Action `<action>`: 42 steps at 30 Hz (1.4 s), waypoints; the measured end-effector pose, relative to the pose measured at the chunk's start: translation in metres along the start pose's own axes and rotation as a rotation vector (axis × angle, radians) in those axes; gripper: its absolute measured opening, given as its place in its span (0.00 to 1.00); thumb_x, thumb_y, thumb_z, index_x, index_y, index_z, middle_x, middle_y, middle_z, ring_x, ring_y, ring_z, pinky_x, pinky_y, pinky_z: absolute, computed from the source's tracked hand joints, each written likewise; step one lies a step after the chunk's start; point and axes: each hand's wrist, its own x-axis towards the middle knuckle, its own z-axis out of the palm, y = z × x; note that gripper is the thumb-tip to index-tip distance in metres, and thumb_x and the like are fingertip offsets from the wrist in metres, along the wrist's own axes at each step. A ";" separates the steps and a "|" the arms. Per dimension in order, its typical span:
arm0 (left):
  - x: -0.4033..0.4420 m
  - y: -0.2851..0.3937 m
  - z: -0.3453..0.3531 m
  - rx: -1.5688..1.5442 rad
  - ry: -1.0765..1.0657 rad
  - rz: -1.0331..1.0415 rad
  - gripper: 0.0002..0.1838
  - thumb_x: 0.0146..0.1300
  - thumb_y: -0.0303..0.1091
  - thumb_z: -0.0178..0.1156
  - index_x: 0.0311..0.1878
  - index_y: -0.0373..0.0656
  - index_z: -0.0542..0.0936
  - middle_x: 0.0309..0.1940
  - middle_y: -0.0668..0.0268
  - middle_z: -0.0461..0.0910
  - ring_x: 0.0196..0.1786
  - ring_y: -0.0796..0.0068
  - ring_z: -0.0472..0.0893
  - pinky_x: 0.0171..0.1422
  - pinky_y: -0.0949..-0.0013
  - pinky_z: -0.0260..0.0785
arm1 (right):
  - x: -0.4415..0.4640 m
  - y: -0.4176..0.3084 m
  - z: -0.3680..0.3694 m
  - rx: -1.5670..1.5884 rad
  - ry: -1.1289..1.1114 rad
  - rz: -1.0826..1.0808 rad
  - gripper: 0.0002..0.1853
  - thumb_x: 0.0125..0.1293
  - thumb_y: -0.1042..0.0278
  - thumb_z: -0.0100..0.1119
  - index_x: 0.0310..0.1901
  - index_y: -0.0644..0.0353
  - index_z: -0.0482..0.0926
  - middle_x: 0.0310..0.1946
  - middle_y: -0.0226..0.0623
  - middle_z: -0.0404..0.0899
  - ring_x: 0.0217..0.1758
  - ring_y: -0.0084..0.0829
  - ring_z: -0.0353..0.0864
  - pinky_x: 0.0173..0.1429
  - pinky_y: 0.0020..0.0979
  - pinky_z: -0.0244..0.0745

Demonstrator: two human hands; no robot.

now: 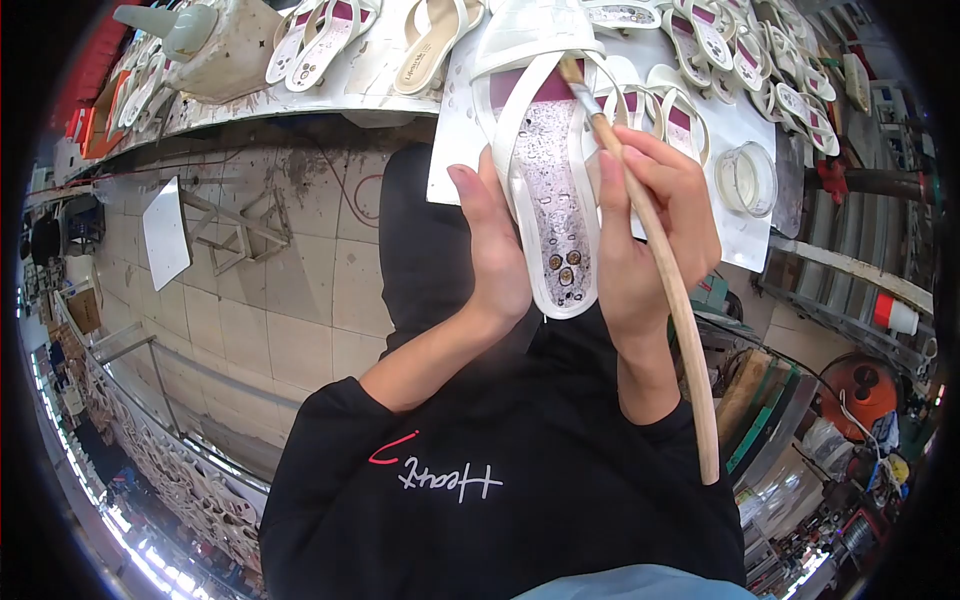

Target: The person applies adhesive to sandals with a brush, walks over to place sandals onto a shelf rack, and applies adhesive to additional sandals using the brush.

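Note:
A white thong sandal (558, 190) with a printed insole and a purple band under its crossed straps lies lengthwise before me. My left hand (500, 245) grips it from the left side, with the thumb sticking up and the other fingers hidden beneath the sole. My right hand (682, 215) is closed around a paintbrush (672, 272) with a long wooden handle. Its bristles reach in under the straps, at the right end of the purple band. The right thumb lies close along the sandal's right edge; whether it touches cannot be made out.
A round clear dish (745, 180) stands on the white board (735, 240) to my right. Several white sandals (700, 45) crowd the back right, and more sit at the back left beside a stained container (225, 50) with a nozzle. A red machine part (862, 395) is at far right.

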 end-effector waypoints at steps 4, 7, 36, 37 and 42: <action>0.005 -0.004 -0.005 -0.007 0.030 -0.023 0.40 0.68 0.67 0.23 0.62 0.40 0.61 0.49 0.59 0.75 0.49 0.73 0.77 0.54 0.69 0.71 | -0.005 -0.001 -0.008 0.068 -0.025 0.025 0.08 0.59 0.83 0.62 0.39 0.68 0.74 0.39 0.51 0.80 0.39 0.36 0.84 0.41 0.29 0.80; 0.017 -0.003 -0.018 0.002 0.043 -0.034 0.40 0.69 0.67 0.24 0.63 0.39 0.61 0.51 0.58 0.74 0.50 0.71 0.77 0.55 0.68 0.71 | -0.012 -0.009 -0.026 0.095 -0.063 -0.041 0.11 0.55 0.80 0.67 0.39 0.66 0.75 0.35 0.48 0.81 0.37 0.39 0.83 0.39 0.30 0.79; 0.289 0.118 -0.154 0.282 0.090 -0.033 0.27 0.67 0.52 0.52 0.52 0.31 0.74 0.36 0.57 0.82 0.31 0.66 0.84 0.35 0.67 0.79 | -0.039 0.027 -0.043 0.291 -0.006 0.300 0.05 0.66 0.79 0.51 0.42 0.67 0.67 0.43 0.53 0.74 0.42 0.42 0.81 0.45 0.34 0.82; 0.304 0.118 -0.155 0.314 0.130 -0.067 0.28 0.67 0.52 0.52 0.52 0.31 0.74 0.35 0.57 0.82 0.30 0.65 0.84 0.34 0.67 0.78 | -0.037 0.028 -0.041 0.294 -0.005 0.290 0.05 0.66 0.79 0.51 0.42 0.67 0.67 0.43 0.53 0.74 0.42 0.42 0.81 0.45 0.34 0.82; 0.413 0.106 -0.185 0.637 0.400 0.106 0.39 0.57 0.63 0.60 0.47 0.28 0.75 0.32 0.60 0.81 0.27 0.73 0.78 0.30 0.68 0.69 | -0.027 0.028 -0.030 0.299 -0.004 0.353 0.06 0.67 0.77 0.52 0.41 0.67 0.67 0.42 0.52 0.74 0.41 0.40 0.81 0.45 0.34 0.82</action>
